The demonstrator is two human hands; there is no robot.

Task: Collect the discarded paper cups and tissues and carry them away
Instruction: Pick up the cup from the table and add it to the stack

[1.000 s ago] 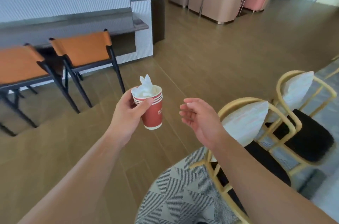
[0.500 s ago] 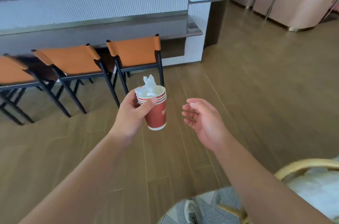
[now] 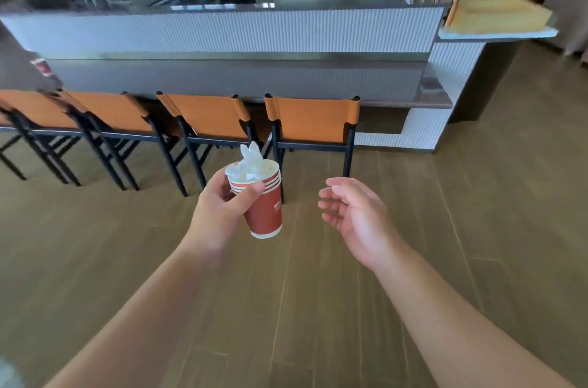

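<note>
Several stacked paper cups (image 3: 265,208) stuffed with tissues (image 3: 249,165), gripped by left hand (image 3: 219,212), right hand (image 3: 356,219) relaxed, empty.

1. Your left hand (image 3: 222,212) is held out in front of you at mid-frame, its bare forearm running in from the lower left.
2. Its fingers (image 3: 254,188) and thumb curl round the stack of red paper cups (image 3: 265,212), gripping just below the rims, with the stack tilted slightly.
3. Your right hand (image 3: 356,219) hangs apart to the right, holding nothing, palm turned inward, fingers loosely curled.
4. Your right forearm enters from the lower right.
</note>
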